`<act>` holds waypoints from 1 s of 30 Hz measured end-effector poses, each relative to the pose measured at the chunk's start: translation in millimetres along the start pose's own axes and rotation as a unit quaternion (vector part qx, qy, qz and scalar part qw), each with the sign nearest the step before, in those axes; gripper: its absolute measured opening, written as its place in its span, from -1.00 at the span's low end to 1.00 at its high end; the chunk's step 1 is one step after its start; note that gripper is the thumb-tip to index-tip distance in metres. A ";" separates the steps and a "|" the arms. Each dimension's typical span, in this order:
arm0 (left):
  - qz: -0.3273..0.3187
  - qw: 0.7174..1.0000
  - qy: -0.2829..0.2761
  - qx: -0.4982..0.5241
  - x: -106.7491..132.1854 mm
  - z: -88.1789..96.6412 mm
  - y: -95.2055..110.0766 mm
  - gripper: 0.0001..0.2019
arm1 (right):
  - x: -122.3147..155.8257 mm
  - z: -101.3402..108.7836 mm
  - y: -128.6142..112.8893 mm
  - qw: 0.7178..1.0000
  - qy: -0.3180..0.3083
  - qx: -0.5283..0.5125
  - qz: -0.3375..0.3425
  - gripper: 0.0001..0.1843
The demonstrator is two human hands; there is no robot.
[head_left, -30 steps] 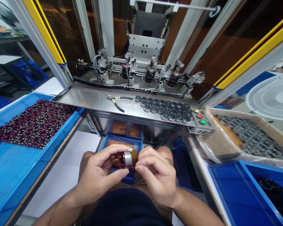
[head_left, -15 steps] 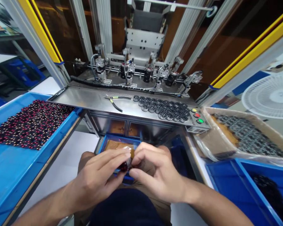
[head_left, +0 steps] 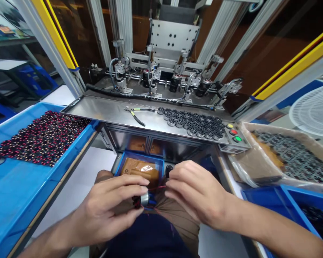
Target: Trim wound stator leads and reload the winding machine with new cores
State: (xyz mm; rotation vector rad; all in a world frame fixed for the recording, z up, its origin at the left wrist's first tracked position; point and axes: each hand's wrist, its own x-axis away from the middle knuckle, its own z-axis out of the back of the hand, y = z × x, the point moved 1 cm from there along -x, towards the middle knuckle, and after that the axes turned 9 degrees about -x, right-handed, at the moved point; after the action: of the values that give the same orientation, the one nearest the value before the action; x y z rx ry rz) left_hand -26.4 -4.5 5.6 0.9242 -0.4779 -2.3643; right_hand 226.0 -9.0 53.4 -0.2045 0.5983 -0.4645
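My left hand (head_left: 115,204) grips a small wound motor stator (head_left: 144,199) between thumb and fingers, its silver side facing right and dark red windings at the left. To its right, my right hand (head_left: 191,190) has thumb and fingertips pinched on a thin red wire (head_left: 160,187). That wire stretches across the gap toward the stator; exactly where it joins is hidden. A dark round piece (head_left: 168,170) shows by the right fingertips, and whether the hand touches it I cannot tell. Below both hands is my lap.
A blue tray (head_left: 13,186) of wound stators (head_left: 48,138) lies left. Cutting pliers (head_left: 136,115) and rows of black-and-silver cores (head_left: 195,123) rest on the metal ledge (head_left: 102,111). Beyond stands a winding machine (head_left: 174,75). Right are a carton (head_left: 240,168) of grey parts and blue bins (head_left: 274,204).
My right hand has drawn away to the right from the stator, and red wire now shows between the hands. The left hand keeps hold of the stator. The whole view has shifted slightly.
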 end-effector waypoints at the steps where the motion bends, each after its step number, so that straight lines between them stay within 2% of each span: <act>1: 0.000 1.000 0.018 -0.014 -1.8 -1.4 0.6 -0.49 | -1.1 -0.2 -2.3 0.999 0.020 -0.022 -0.019 -0.82; 3: -0.004 0.998 0.047 -0.039 -5.9 -4.8 2.5 -0.52 | -6.9 -4.3 -8.1 0.996 0.050 -0.055 -0.040 -0.66; 4: -0.005 0.997 0.059 -0.046 -7.8 -6.4 3.5 -0.54 | -10.9 -8.2 -10.9 0.996 0.056 -0.058 -0.044 -0.66; 7: 0.000 0.996 0.076 -0.049 -9.0 -8.3 3.9 -0.55 | -22.3 -21.9 -14.8 0.998 0.041 -0.026 -0.032 -0.86; 12: 0.056 0.998 0.023 0.023 12.4 6.1 -10.5 -0.52 | -25.4 -31.6 -9.3 0.992 -0.059 0.025 0.105 -0.73; 14: 0.101 0.992 0.032 0.069 25.0 14.7 -18.3 -0.52 | -27.7 -32.2 3.4 0.987 -0.078 0.037 0.134 -0.70; 15: 0.125 0.986 0.055 0.096 30.2 18.0 -21.9 -0.54 | -31.9 -33.1 14.3 0.987 -0.078 0.035 0.133 -0.70; 17: 0.176 0.964 0.125 0.153 36.5 20.7 -28.0 -0.58 | -48.7 -37.2 46.4 0.993 -0.058 0.026 0.095 -0.75; 18: 0.198 0.949 0.168 0.179 37.4 19.9 -30.5 -0.60 | -61.1 -40.3 67.0 0.997 -0.044 0.024 0.059 -0.80; 19: 0.216 0.932 0.209 0.200 36.9 17.9 -32.4 -0.61 | -75.4 -44.1 90.2 0.999 -0.033 0.029 -0.006 -0.78; 21: 0.243 0.900 0.278 0.231 33.5 11.7 -34.8 -0.61 | -104.4 -53.2 138.0 0.983 -0.037 0.077 -0.163 -0.53; 24: 0.252 0.874 0.332 0.250 29.3 3.8 -35.4 -0.62 | -136.0 -68.0 192.0 0.964 -0.046 0.105 -0.241 -0.24; 27: 0.247 0.872 0.348 0.241 31.7 2.2 -35.0 -0.63 | -142.9 -81.4 215.2 0.955 -0.070 0.106 -0.267 -0.19; 30: 0.254 0.870 0.349 0.238 36.2 3.0 -34.9 -0.61 | -134.8 -87.9 219.5 0.955 -0.086 0.092 -0.267 -0.39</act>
State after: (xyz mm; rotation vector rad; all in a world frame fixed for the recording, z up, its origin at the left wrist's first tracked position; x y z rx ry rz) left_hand -63.4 1.2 -28.2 1.5544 -0.8797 -1.3213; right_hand 155.7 243.2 -20.6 -0.2253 0.3177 -1.0105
